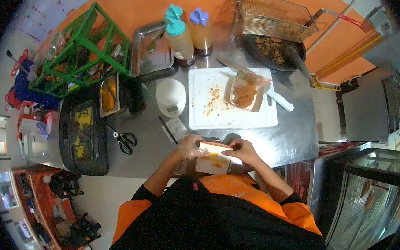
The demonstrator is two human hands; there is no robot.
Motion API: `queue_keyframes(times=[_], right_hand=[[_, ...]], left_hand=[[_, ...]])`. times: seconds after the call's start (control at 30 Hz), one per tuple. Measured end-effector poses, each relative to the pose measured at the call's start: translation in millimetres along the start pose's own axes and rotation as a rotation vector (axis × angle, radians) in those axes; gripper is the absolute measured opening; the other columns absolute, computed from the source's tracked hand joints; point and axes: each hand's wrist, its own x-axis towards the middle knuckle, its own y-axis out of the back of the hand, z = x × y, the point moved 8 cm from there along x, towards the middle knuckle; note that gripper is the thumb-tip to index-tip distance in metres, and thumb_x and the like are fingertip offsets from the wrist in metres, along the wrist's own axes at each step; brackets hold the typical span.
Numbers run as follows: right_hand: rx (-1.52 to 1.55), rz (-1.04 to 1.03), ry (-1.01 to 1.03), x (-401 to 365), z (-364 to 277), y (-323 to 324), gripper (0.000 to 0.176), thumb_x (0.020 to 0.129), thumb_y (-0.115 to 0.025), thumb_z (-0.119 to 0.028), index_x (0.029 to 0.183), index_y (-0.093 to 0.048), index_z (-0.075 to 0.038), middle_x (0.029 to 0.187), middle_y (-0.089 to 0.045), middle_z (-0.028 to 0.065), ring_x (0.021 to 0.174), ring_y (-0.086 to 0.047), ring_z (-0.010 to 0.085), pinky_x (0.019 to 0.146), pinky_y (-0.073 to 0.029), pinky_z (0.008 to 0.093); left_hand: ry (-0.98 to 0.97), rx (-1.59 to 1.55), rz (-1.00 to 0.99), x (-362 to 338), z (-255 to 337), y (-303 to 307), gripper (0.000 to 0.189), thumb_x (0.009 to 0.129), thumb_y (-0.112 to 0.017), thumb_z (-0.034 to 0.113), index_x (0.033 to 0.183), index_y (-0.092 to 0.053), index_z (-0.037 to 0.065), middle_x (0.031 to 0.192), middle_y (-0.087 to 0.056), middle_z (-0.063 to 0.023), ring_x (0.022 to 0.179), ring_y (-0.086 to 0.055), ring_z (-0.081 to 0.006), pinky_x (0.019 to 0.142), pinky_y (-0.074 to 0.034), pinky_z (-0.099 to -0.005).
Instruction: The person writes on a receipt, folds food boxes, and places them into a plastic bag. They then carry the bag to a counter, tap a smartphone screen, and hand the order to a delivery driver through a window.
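My left hand (pixel 189 147), in what looks like a clear plastic glove, grips the left side of a white paper food box (pixel 213 160) with orange lettering. My right hand (pixel 243 153) holds the same box at its upper right edge. The box is close to my body at the front edge of the steel counter. Beyond it lies a white cutting board (pixel 198 118) scattered with brown crumbs. On the board's right side sits an open paper tray (pixel 256 103) of brown, saucy food. A white-handled knife (pixel 281 101) lies beside the tray, partly hidden by it.
Left of the board are a white kitchen scale (pixel 170 94), a pen (pixel 167 128) on a paper slip, and scissors (pixel 124 142). Farther back stand a teal-lidded bottle (pixel 178 41), a purple-lidded bottle (pixel 200 31), a frying pan (pixel 271 53) and a fry basket (pixel 274 13). A green rack (pixel 81 45) stands left.
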Motion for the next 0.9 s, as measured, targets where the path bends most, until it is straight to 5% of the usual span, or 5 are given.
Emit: queue_keyframes(times=[0.13, 0.47, 0.73, 0.83, 0.9], right_hand=[[-0.061, -0.050, -0.035, 8.8, 0.0, 1.6, 0.032, 0.067, -0.076, -0.025, 0.079, -0.062, 0.000, 0.070, -0.060, 0.0042, 0.065, -0.055, 0.0112, 0.060, -0.044, 0.0237], [0.183, -0.180, -0.170, 13.4, 35.9, -18.0, 0.066, 0.074, -0.071, -0.036, 0.116, -0.048, 0.009, 0.104, -0.057, 0.0207, 0.087, -0.059, 0.0231, 0.068, -0.054, 0.0303], [0.211, -0.166, -0.158, 10.1, 46.8, -17.9, 0.059, 0.079, -0.065, -0.037, 0.116, -0.049, 0.006, 0.104, -0.057, 0.0205, 0.094, -0.058, 0.0227, 0.071, -0.052, 0.0292], [0.055, -0.045, -0.075, 5.8, 45.8, -16.0, 0.046, 0.084, -0.061, -0.034, 0.110, -0.054, 0.003, 0.095, -0.060, 0.0132, 0.088, -0.057, 0.0179, 0.070, -0.049, 0.0286], [0.028, 0.056, 0.038, -0.9, 30.9, -15.1, 0.039, 0.087, -0.056, -0.031, 0.107, -0.056, 0.003, 0.087, -0.062, 0.0116, 0.081, -0.057, 0.0160, 0.069, -0.046, 0.0289]], left_hand=[[0.094, -0.047, -0.052, 4.2, -4.5, -5.9, 0.057, 0.062, -0.080, 0.032, 0.101, -0.058, -0.003, 0.094, -0.062, -0.0144, 0.086, -0.059, -0.0217, 0.078, -0.046, -0.0327], [0.212, -0.273, 0.010, -6.9, -22.8, -20.0, 0.051, 0.066, -0.078, 0.025, 0.103, -0.057, -0.002, 0.097, -0.061, -0.0126, 0.089, -0.057, -0.0211, 0.079, -0.046, -0.0345], [-0.028, -0.516, 0.196, -22.6, -4.0, -7.6, 0.061, 0.071, -0.073, 0.020, 0.122, -0.047, 0.001, 0.110, -0.057, -0.0165, 0.099, -0.055, -0.0237, 0.085, -0.044, -0.0352], [0.050, -0.745, -0.031, -30.2, -3.8, -28.8, 0.057, 0.079, -0.064, 0.018, 0.129, -0.041, 0.005, 0.119, -0.052, -0.0183, 0.105, -0.053, -0.0243, 0.088, -0.043, -0.0357], [-0.040, -0.798, 0.042, -29.0, -13.1, -37.6, 0.055, 0.083, -0.058, 0.019, 0.132, -0.036, 0.007, 0.121, -0.051, -0.0192, 0.105, -0.053, -0.0273, 0.088, -0.043, -0.0372]])
